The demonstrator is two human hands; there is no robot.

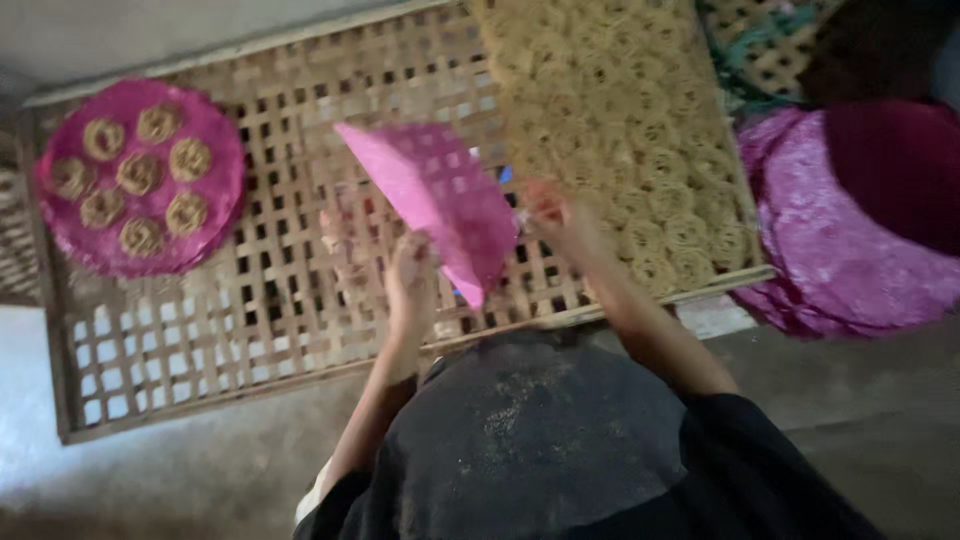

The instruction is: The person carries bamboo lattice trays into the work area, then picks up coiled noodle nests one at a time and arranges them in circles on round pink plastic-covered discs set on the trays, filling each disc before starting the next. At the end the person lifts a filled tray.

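I hold a pink perforated round mat [435, 195] tilted on edge above a bamboo lattice tray [290, 290]. My left hand [410, 275] grips its lower edge. My right hand [555, 215] is at its right side, blurred, seemingly touching the rim. To the left, another pink mat [205, 235] lies flat on the lattice with several coiled noodle rounds [140, 172] on it. To the right, many coiled noodle rounds [620, 120] cover the lattice in rows.
A stack of pink mats [850, 230] sits at the right, beyond the lattice edge. A dark red bowl-like thing [895, 165] rests on the stack. Grey floor [150, 480] lies in front. My dark clothing [560, 450] fills the bottom.
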